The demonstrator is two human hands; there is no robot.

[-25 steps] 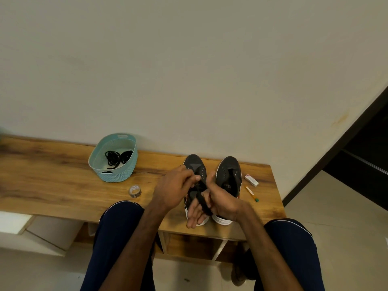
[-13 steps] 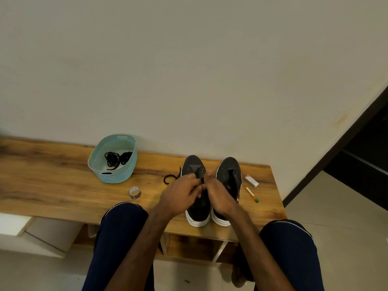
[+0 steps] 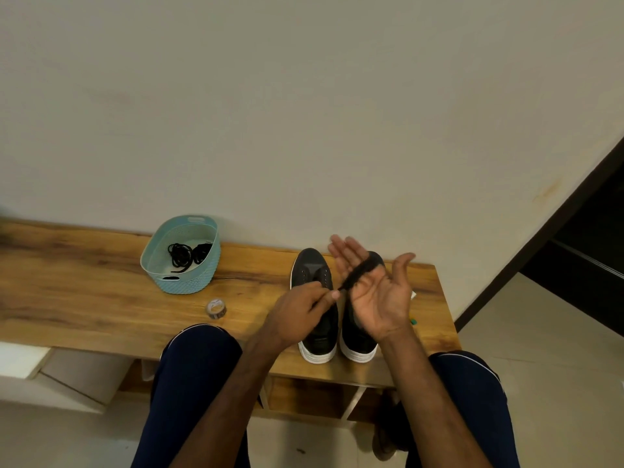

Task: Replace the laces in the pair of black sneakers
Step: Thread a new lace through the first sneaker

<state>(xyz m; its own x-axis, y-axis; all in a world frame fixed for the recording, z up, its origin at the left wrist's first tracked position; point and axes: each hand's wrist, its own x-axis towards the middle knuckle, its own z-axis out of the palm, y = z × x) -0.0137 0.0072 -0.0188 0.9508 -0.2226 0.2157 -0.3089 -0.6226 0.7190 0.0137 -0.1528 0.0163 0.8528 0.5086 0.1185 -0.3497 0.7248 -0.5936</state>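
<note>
Two black sneakers with white soles stand side by side on the wooden bench (image 3: 84, 298), toes toward the wall: the left sneaker (image 3: 309, 268) and the right sneaker (image 3: 358, 342). My left hand (image 3: 300, 315) hovers over the left sneaker and pinches one end of a black lace (image 3: 361, 270) between thumb and fingers. The lace runs up and across the fingers of my right hand (image 3: 374, 295). That hand is raised above the right sneaker, palm up, fingers straight and spread. Whether the lace wraps behind the fingers is hidden.
A light blue basket (image 3: 148, 261) at the back left of the bench holds a tangle of black laces (image 3: 184, 255). A small tape roll (image 3: 216, 308) lies in front of it. A green-tipped pen (image 3: 412, 321) peeks out right of my right hand. My knees are under the bench's front edge.
Both hands were pinched together over the left sneaker's tongue. My right hand has since lifted and turned palm up with the lace across it; my left hand drew back, holding the lace end.
</note>
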